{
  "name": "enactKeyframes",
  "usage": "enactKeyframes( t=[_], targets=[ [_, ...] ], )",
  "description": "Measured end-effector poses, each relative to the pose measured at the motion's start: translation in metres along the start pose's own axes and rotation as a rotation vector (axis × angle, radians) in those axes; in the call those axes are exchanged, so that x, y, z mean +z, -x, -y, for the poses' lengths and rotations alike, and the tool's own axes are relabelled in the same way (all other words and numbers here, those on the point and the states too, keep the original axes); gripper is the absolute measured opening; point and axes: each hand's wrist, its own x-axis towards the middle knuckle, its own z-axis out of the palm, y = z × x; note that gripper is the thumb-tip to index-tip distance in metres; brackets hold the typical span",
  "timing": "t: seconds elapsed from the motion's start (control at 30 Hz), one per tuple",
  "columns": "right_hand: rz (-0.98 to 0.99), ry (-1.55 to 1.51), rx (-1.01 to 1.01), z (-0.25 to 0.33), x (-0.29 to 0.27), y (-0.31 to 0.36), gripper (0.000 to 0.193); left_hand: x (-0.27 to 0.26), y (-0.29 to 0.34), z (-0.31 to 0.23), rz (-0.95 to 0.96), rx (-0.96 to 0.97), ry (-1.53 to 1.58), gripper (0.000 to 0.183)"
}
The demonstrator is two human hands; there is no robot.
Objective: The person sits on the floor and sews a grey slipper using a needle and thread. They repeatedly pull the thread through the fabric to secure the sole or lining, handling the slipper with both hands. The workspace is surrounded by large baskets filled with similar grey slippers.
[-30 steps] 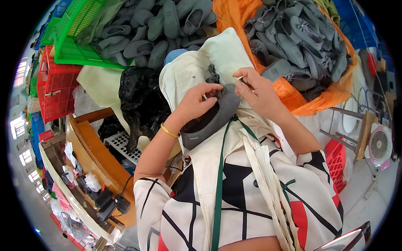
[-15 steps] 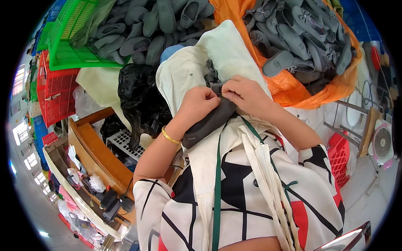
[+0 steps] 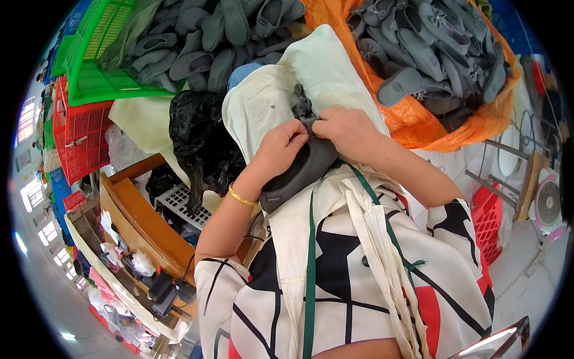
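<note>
A dark grey slipper (image 3: pixel 296 181) lies in my lap on the pale apron cloth (image 3: pixel 332 66), its heel end toward me. My left hand (image 3: pixel 280 148) is closed in a pinch at the slipper's far end, thumb and forefinger at its upper edge. Close beside it, my right hand (image 3: pixel 348 133) also pinches that edge. Whatever small piece sits between the fingertips is too hidden to make out. Just beyond the fingers, some small dark grey fabric pieces (image 3: pixel 302 103) rest in a fold of the cloth.
A green crate (image 3: pixel 89 90) of grey slippers stands far left. At far right, an orange sack (image 3: pixel 412 134) holds slippers, several with bows. Left are a black plastic bag (image 3: pixel 203 131), a red crate (image 3: pixel 78 134) and a wooden drawer (image 3: pixel 143 221); a fan (image 3: pixel 547 203) stands right.
My hands have turned slightly and drawn closer together at the slipper's far end. More of the slipper's opening now shows. The view has shifted a little.
</note>
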Motion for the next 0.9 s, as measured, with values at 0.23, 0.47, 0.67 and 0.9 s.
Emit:
enactKeyframes(
  t=[0.23,0.47,0.67,0.9],
  targets=[
    [-0.104,-0.260,0.042,-0.012,0.019,0.001,0.006,-0.006,-0.001,0.009,0.110,-0.267,0.287,0.006],
    [-0.110,-0.294,-0.069,-0.001,0.033,-0.004,0.009,-0.003,0.000,0.026,0.138,-0.365,0.533,0.010],
    [-0.121,-0.569,0.036,-0.006,0.032,-0.004,0.007,-0.005,0.000,0.016,0.149,-0.408,0.564,0.010],
    [0.104,-0.424,0.256,-0.009,0.006,0.000,0.004,0.002,0.003,0.019,0.157,-0.313,0.794,0.009]
  ],
)
